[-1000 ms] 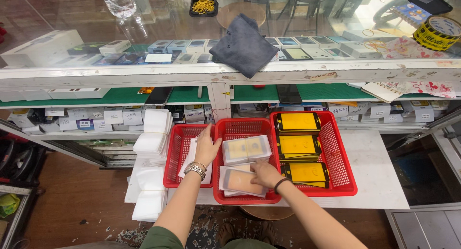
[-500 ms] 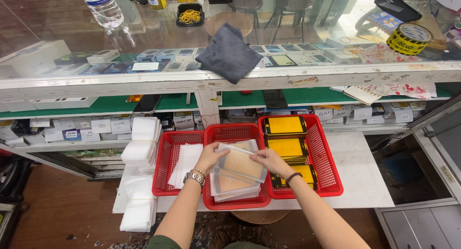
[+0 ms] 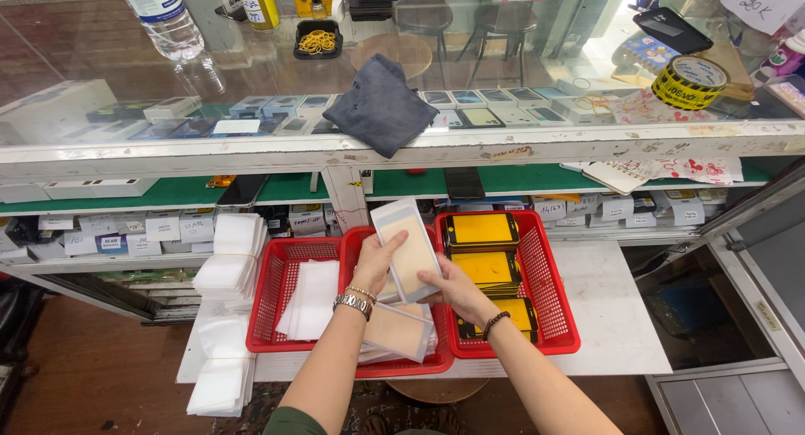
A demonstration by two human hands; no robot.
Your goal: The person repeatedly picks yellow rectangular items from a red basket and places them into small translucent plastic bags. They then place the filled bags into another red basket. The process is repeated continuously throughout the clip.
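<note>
My left hand (image 3: 379, 261) and my right hand (image 3: 454, 289) both hold a flat clear packet with a tan panel (image 3: 408, 249), lifted and tilted above the middle red basket (image 3: 394, 367). The left hand grips its left edge, the right hand its lower right corner. More such packets (image 3: 397, 331) lie stacked in that basket beneath my wrists. A metal watch sits on my left wrist and a dark bead bracelet on my right.
The left red basket (image 3: 270, 304) holds white sheets (image 3: 311, 298); the right red basket (image 3: 555, 292) holds yellow-and-black panels (image 3: 481, 230). White packet stacks (image 3: 229, 263) stand at the left on the white shelf (image 3: 616, 305). A glass counter with a grey cloth (image 3: 380, 104) is above.
Both hands have lifted one packet out of the middle basket and raised it, tilting it upright. The view has shifted slightly downward.
</note>
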